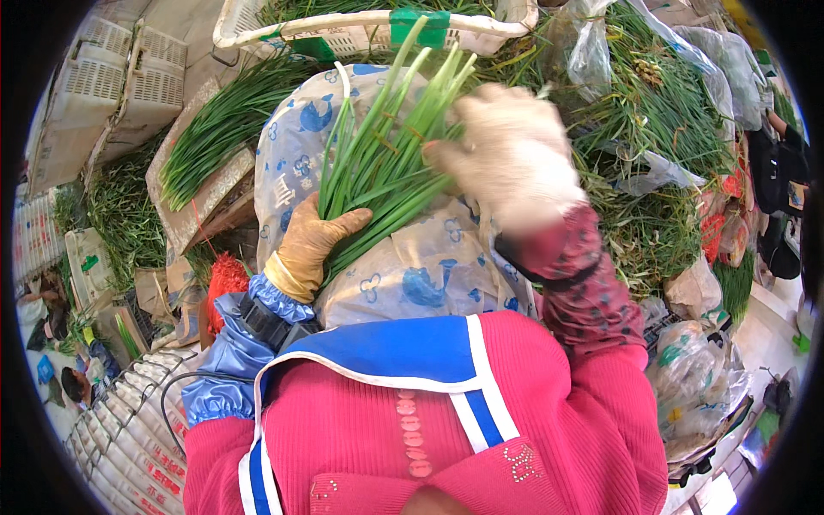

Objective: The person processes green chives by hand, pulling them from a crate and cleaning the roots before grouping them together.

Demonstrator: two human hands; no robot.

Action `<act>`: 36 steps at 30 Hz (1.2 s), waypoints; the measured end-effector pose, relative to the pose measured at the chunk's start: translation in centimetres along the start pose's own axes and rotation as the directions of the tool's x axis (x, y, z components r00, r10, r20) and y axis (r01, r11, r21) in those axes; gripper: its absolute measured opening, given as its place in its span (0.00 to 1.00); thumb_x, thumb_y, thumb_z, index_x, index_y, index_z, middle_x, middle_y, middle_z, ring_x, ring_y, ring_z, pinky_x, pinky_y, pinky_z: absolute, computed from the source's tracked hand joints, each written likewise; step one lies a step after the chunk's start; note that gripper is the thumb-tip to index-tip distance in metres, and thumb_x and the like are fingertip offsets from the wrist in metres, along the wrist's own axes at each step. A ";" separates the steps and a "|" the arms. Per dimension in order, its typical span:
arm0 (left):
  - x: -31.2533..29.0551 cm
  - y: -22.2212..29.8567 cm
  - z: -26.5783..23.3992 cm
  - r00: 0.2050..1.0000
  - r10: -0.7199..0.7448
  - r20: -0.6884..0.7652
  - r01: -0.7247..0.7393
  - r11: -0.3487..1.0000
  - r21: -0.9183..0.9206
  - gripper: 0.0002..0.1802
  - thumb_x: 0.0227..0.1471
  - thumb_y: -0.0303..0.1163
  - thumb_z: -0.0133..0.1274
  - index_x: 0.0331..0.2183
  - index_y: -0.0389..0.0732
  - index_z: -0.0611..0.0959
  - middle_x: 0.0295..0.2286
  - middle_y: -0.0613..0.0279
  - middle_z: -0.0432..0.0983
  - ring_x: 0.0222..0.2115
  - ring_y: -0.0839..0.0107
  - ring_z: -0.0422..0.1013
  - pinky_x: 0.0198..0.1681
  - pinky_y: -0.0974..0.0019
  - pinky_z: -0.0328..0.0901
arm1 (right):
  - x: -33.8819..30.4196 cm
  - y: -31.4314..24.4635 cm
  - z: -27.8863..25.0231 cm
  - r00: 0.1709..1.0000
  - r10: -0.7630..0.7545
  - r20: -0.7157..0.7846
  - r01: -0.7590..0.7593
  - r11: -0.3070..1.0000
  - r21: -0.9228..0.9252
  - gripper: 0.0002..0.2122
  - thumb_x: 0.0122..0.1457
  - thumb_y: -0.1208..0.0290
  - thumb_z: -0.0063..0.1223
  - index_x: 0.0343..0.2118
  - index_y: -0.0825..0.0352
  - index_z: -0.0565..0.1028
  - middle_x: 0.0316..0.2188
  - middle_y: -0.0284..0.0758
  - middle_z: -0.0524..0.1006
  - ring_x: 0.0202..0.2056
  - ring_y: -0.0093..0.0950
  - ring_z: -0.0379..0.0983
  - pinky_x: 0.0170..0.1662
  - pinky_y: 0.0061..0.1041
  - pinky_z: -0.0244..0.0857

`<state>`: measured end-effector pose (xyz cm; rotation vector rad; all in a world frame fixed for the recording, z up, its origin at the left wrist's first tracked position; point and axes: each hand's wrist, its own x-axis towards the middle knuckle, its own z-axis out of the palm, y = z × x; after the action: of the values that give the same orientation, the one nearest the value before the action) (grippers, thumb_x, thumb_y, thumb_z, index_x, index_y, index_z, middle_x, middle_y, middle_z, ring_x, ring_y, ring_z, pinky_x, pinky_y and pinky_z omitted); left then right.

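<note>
A loose bunch of long green garlic chives (390,154) lies slanted across my lap, pale stem ends pointing up and away. My left hand (313,245), in a yellowish rubber glove, grips the lower left of the bunch, its thumb laid over the leaves. In a whitish glove, my right hand (515,154) is at the right edge of the bunch, near the stems. Motion smears it, so what its fingers hold cannot be made out. Beneath the bunch, a translucent plastic sheet (421,275) with blue prints covers my lap.
A white plastic crate (369,27) with green tape stands just ahead. At the left, a neat pile of chives (227,129) rests on a tilted board (176,163). Loose greens (644,112) and clear plastic bags (588,51) heap up on the right. Stacked crates (94,86) stand far left.
</note>
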<state>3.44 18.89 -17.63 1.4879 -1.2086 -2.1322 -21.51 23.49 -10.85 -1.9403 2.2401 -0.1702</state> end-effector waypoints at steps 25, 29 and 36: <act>0.0 0.4 -0.2 0.991 0.003 -0.133 -0.037 0.966 -0.255 0.14 0.53 0.32 0.58 0.42 0.38 0.78 0.31 0.65 0.76 0.31 0.76 0.72 0.34 0.73 0.68 | 0.9 -2.0 4.0 0.958 -0.026 0.285 -0.114 0.880 0.461 0.16 0.53 0.67 0.55 0.42 0.72 0.76 0.24 0.38 0.77 0.29 0.23 0.75 0.37 0.23 0.68; 1.0 -0.5 -2.0 1.000 0.016 -0.012 -0.018 0.990 -0.140 0.20 0.52 0.31 0.59 0.47 0.36 0.76 0.35 0.63 0.76 0.34 0.74 0.72 0.39 0.71 0.68 | 0.6 0.0 4.3 0.938 -0.148 0.313 -0.187 0.544 0.818 0.14 0.53 0.66 0.55 0.38 0.71 0.78 0.22 0.32 0.75 0.26 0.20 0.72 0.32 0.22 0.67; 2.4 3.7 -5.7 0.989 0.098 0.107 -0.142 0.795 0.590 0.36 0.53 0.34 0.59 0.59 0.35 0.63 0.43 0.56 0.72 0.43 0.72 0.68 0.47 0.70 0.64 | -1.5 5.7 2.3 0.818 -0.373 0.437 -0.484 -0.039 0.874 0.08 0.50 0.74 0.58 0.32 0.73 0.79 0.18 0.28 0.73 0.18 0.16 0.63 0.21 0.18 0.55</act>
<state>6.58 12.42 -17.07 1.4989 -2.0855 -1.8094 -26.40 25.84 -14.18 -0.7196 0.9454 -0.8279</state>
